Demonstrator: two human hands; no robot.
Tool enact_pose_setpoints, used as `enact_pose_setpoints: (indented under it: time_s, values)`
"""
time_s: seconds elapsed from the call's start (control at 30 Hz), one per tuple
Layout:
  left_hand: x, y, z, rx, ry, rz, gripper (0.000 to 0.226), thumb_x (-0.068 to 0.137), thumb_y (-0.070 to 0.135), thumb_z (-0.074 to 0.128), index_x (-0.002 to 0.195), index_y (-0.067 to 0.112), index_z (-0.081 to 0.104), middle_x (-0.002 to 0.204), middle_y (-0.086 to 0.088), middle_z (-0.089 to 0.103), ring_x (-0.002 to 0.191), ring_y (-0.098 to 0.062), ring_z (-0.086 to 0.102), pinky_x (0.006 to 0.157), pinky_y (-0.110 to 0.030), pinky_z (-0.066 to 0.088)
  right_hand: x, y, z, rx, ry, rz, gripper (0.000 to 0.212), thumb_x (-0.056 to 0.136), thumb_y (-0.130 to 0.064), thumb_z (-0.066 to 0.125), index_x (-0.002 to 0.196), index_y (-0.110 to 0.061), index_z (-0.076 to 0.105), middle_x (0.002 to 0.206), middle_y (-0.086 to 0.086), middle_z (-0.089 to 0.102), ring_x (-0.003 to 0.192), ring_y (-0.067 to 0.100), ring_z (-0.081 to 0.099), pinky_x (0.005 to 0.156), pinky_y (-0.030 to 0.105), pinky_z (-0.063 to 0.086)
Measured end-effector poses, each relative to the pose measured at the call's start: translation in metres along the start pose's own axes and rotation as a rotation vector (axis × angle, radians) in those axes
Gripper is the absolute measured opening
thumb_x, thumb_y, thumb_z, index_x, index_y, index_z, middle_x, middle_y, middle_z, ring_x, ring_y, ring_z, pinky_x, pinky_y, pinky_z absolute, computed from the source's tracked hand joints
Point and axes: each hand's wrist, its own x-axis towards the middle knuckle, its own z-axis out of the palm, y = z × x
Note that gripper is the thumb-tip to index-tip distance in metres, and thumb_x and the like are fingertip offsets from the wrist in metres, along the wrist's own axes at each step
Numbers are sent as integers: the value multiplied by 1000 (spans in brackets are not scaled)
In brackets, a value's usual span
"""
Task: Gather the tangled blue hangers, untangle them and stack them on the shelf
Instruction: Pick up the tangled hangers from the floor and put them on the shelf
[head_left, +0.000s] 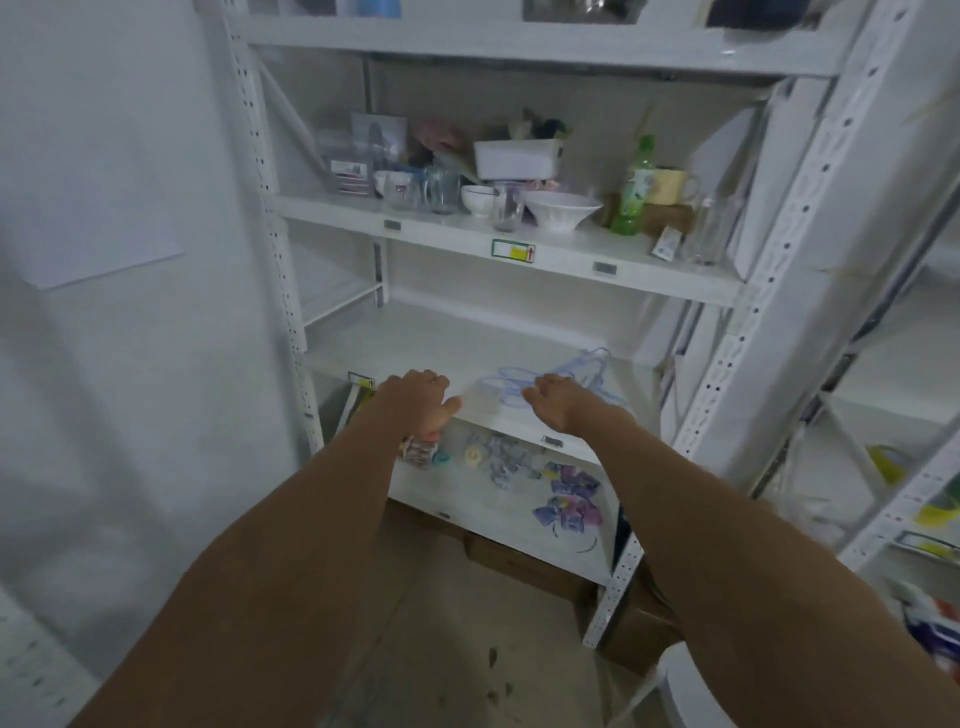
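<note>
Pale blue hangers (576, 371) lie in a loose tangle on the white middle shelf (415, 345), toward its front right. My right hand (558, 402) rests at the shelf's front edge, touching the near side of the hangers; blur hides whether its fingers grip one. My left hand (421, 397) is at the front edge to the left of the hangers, fingers curled downward, with nothing visibly in it. The whole view is blurred.
The shelf above carries glasses, a white bowl (563, 208), a green bottle (636, 187) and a yellow mug. The shelf below holds small coloured packets (569, 496). White perforated uprights (779, 291) frame the rack; cardboard boxes sit on the floor beneath.
</note>
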Motion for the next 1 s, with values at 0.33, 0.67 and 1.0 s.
enact_pose_setpoints:
  time_s: [0.33,0.67,1.0]
  values:
    - [89,-66,93,-102,-119,-105,40,105,40,35,131,17,56,134,-12,59,120,-35,57,99,-46,48,142,-9,74,7,-149,-56,63,110,-46,31,161,-8,29,170,14,22,155,32,25,125,46,23]
    - [85,-148,242,-322,-326,-676,76,96,71,34,155,24,36,158,-9,42,143,-30,43,116,-48,34,288,-114,237,-124,-444,-457,55,110,-46,30,147,-9,48,153,14,48,139,30,48,114,41,37]
    - [-22,-134,397,-701,-412,-1276,68,101,63,36,149,17,43,151,-14,47,137,-33,47,110,-49,40,324,-162,398,-462,-821,-898,43,110,-25,31,147,-7,42,142,24,48,130,42,49,108,48,45]
